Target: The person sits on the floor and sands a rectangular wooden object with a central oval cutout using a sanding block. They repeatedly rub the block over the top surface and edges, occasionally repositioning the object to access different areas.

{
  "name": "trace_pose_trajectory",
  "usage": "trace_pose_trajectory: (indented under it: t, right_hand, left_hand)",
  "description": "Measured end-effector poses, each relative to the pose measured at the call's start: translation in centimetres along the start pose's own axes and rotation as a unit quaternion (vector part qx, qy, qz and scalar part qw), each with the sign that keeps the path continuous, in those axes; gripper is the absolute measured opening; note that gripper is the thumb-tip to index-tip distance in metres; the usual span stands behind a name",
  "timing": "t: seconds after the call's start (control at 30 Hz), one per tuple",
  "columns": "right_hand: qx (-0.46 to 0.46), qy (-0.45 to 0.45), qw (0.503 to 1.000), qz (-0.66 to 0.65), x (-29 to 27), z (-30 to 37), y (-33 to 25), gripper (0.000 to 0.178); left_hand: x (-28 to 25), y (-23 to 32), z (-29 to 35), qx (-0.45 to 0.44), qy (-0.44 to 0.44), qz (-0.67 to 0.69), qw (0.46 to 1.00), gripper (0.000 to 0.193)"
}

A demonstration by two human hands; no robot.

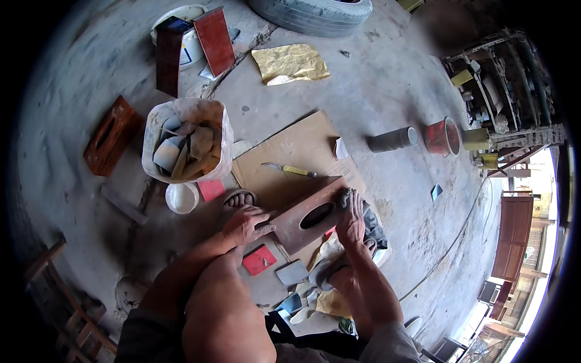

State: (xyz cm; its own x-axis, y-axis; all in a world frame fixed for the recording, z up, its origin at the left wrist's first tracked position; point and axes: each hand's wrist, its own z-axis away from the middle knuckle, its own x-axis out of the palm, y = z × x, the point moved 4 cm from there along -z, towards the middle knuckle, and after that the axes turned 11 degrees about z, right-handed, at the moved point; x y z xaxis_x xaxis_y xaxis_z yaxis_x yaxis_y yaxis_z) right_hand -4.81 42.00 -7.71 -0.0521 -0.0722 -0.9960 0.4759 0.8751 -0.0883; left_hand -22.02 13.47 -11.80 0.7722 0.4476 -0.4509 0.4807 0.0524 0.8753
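Observation:
A brown wooden box with an oval opening in its face lies tilted between my hands. My left hand grips the box's left end, its fingers at the edge. My right hand is at the right end, fingers bent over a dark grey pad pressed against the box. The pad is mostly hidden under the fingers, so its exact kind is unclear. Under the box lies a flat cardboard sheet, on which rests a yellow-handled knife with its blade out.
A white bucket full of abrasive scraps stands left, beside a small white tub and another slotted wooden panel. Red panels lean on a bucket at the back. Sandpaper pieces lie nearby. A grey cylinder stands right.

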Motion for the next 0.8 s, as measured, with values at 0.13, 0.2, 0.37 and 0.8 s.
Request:
trace_pose_trajectory:
  t: [0.13, 0.2, 0.37, 0.8]
  right_hand:
    - [-0.087, -0.022, 0.996, -0.022, -0.6, 3.3, -2.8, 0.077]
    - [-0.046, 0.01, 0.999, 0.005, -0.8, 1.6, -0.7, 0.07]
    - [-0.015, -0.013, 0.999, -0.03, -0.4, 4.7, -4.4, 0.065]
    - [0.031, 0.011, 0.998, -0.056, 0.8, 3.4, -1.4, 0.064]
  left_hand:
    - [0.1, -0.5, 0.2, -0.027, -0.012, 0.004, 1.0, 0.047]
    - [0.2, -0.8, 0.3, -0.025, -0.016, -0.007, 1.0, 0.047]
    - [0.2, -0.6, 0.1, 0.011, 0.014, -0.012, 1.0, 0.045]
    - [0.0, -0.1, -0.4, 0.023, -0.007, -0.028, 0.999, 0.045]
